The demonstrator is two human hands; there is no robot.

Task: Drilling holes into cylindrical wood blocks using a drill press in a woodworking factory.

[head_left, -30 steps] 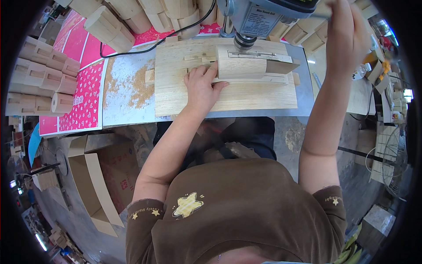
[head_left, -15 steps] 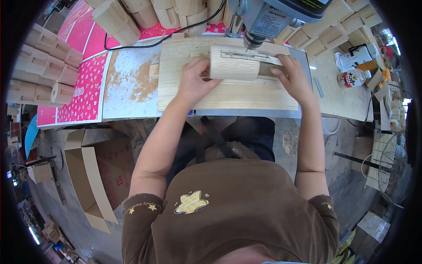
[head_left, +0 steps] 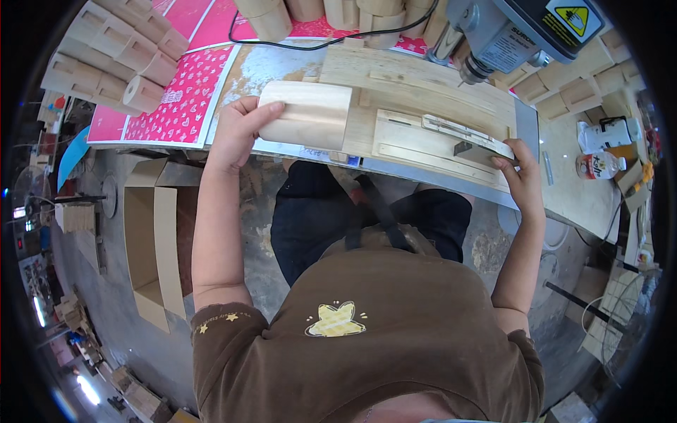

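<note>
My left fingers (head_left: 264, 115) are clamped on one end of a smooth, pale wooden cylinder (head_left: 310, 116), thumb across the top, so most of its length juts out unobstructed toward my right. It is above the front of the table (head_left: 571, 187), though I cannot tell whether its underside touches. My right fingers (head_left: 519, 150) pinch the far end of a narrow, pale strip with a long slot (head_left: 458, 128) and a dark grey flat plate (head_left: 482, 153) along it, probably to steady them. That lies over a flat, light wooden board (head_left: 437, 79), just in front of the grey-blue bench drill (head_left: 504, 46).
</note>
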